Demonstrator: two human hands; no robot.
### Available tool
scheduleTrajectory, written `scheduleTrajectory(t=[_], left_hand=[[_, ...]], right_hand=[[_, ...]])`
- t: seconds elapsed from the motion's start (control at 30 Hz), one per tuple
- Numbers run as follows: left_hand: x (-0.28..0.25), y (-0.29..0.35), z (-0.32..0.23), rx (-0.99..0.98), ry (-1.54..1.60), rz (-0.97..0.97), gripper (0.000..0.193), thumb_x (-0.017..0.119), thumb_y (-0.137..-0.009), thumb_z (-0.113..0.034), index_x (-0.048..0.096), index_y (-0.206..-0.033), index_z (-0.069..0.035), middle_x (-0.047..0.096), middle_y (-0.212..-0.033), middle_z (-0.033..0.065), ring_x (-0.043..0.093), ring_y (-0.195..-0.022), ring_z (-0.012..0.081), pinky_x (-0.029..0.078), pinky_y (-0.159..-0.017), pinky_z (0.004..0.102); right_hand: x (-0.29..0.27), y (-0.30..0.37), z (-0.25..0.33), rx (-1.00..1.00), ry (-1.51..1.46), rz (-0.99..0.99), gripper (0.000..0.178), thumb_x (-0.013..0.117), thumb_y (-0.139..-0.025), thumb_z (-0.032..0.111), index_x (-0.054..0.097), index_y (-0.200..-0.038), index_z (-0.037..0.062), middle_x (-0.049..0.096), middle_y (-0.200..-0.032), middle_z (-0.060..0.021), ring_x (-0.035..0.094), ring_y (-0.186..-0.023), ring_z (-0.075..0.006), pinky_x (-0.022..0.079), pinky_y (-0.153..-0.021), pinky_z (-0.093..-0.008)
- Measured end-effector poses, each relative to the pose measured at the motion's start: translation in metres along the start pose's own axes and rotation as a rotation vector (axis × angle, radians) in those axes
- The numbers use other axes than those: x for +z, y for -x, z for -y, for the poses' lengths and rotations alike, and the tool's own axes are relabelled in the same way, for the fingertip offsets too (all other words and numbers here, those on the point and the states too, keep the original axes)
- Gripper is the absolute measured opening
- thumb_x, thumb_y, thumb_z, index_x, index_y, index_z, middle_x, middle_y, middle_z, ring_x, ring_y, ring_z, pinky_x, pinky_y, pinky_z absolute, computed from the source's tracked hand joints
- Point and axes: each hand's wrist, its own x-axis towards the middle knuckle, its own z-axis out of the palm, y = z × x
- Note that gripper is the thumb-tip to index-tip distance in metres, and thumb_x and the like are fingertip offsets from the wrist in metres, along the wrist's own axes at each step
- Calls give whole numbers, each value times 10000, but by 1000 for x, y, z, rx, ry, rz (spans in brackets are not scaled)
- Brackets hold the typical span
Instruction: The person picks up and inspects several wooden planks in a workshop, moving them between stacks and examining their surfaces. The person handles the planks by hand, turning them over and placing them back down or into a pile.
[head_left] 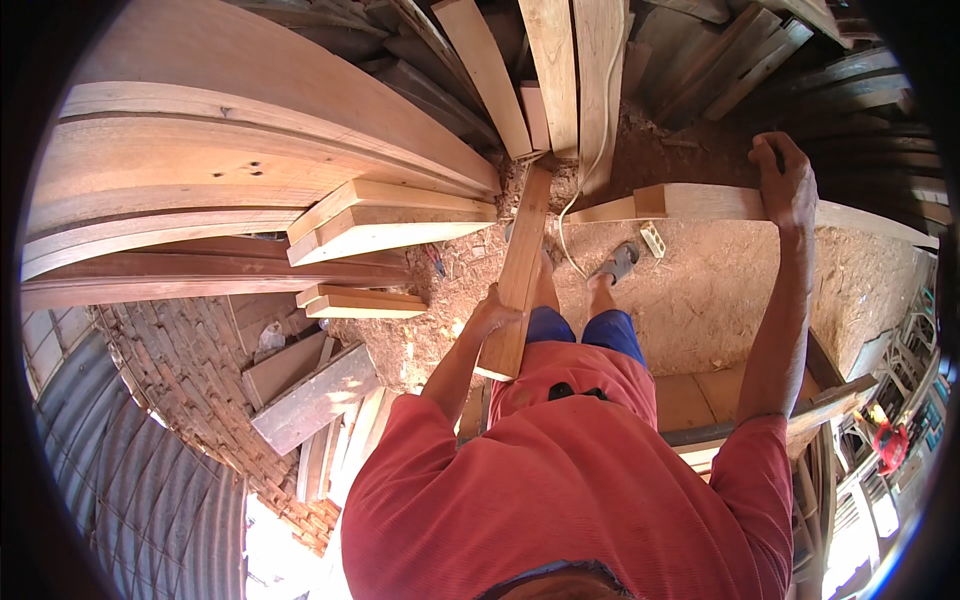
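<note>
My left hand point(490, 314) is closed around a wooden plank point(522, 262), near its lower end. The plank slants from beside my body up toward the boards ahead of me. Off to the right, my right hand point(787, 182) is raised with its fingers curled. It overlaps a long pale beam point(705, 201) that runs sideways behind it. Whether anything sits inside those fingers is hidden.
Long thick boards point(200, 160) fill the left, with shorter pale blocks point(400, 222) by their ends. Upright planks point(550, 70) stand ahead, and a pale cable point(565, 235) hangs down to the dusty floor point(740, 300). A perforated block point(652, 240) lies near my foot.
</note>
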Motion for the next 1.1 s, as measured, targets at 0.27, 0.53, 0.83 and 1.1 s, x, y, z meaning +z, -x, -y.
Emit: scheduleTrajectory(t=[0.27,0.53,0.83,1.1], left_hand=[[-6,-3,-10,-95,-90,39,1165,926,-695,-356,269,-1558,68,709,-1235,313,722,-1160,411,576,-961,438],[-8,-9,-2,-68,-2,58,1075,918,-724,-329,331,-1530,75,701,-1225,280,718,-1122,356,579,-918,419],[-4,-11,7,-27,66,26,945,827,-805,-335,371,-1507,102,698,-1206,268,712,-1103,328,567,-924,412],[-6,-11,8,-51,57,41,961,827,-812,-385,377,-1519,86,697,-1225,263,709,-1113,328,564,-934,418]], right_hand=[[2,-2,-3,-13,13,9,299,651,-1007,382,776,-1145,148,794,-986,-86,757,-991,-313,554,-890,-423],[0,-2,-1,22,22,22,316,641,-1014,402,770,-1153,149,791,-999,-80,752,-1004,-300,547,-894,-418],[2,-3,-3,19,7,14,310,642,-1012,407,774,-1145,159,791,-1010,-76,751,-1008,-298,546,-902,-414],[0,-2,-3,18,35,21,324,634,-1014,423,772,-1154,167,798,-1018,-68,751,-1022,-303,550,-904,-422]])
